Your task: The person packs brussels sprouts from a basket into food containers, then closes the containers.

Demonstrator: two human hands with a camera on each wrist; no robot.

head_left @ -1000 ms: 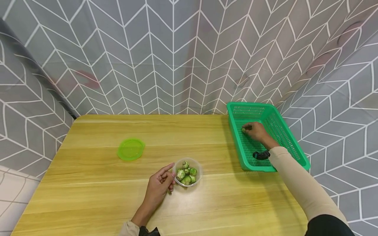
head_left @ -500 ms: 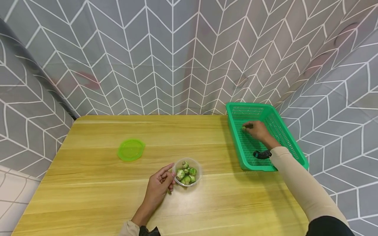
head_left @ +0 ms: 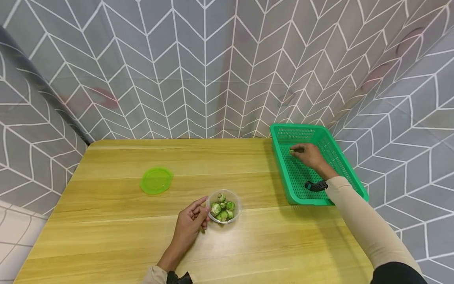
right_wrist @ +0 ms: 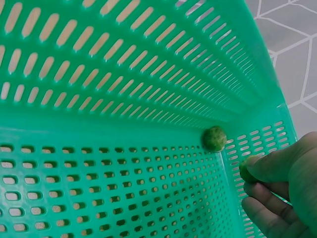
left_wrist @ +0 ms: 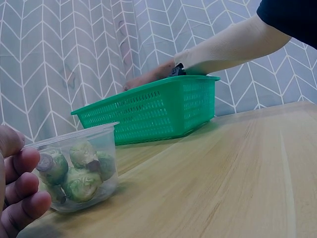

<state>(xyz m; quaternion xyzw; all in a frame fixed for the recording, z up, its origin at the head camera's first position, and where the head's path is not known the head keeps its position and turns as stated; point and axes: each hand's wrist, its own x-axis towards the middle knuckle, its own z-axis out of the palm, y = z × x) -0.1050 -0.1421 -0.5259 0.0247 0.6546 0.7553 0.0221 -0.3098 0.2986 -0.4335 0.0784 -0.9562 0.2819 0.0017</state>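
Observation:
My left hand (head_left: pixel 190 223) holds the near-left rim of a clear plastic tub (head_left: pixel 235 215), thumb and index finger at its edge and the other fingers curled. Several green Brussels sprouts (head_left: pixel 222 215) lie inside the tub. Over on the right, my right hand (head_left: pixel 307 155) reaches down into a green slotted basket (head_left: pixel 294 196). Its thumb and fingers pinch a Brussels sprout (right_wrist: pixel 247 170), partly covered by the thumb. A second Brussels sprout (right_wrist: pixel 214 139) rests in the basket's corner, just beyond the fingertips in the right wrist view.
A flat bright green lid (head_left: pixel 157 180) lies on the wooden table (head_left: pixel 117 232), left of the tub. The basket stands at the table's right end, with its walls rising around my right hand. Grey patterned curtains (head_left: pixel 191 71) hang behind and beside the table.
My right hand has shifted slightly toward the back of the basket, still pinching the sprout. The left hand and tub have stayed in place; the head view has turned a little.

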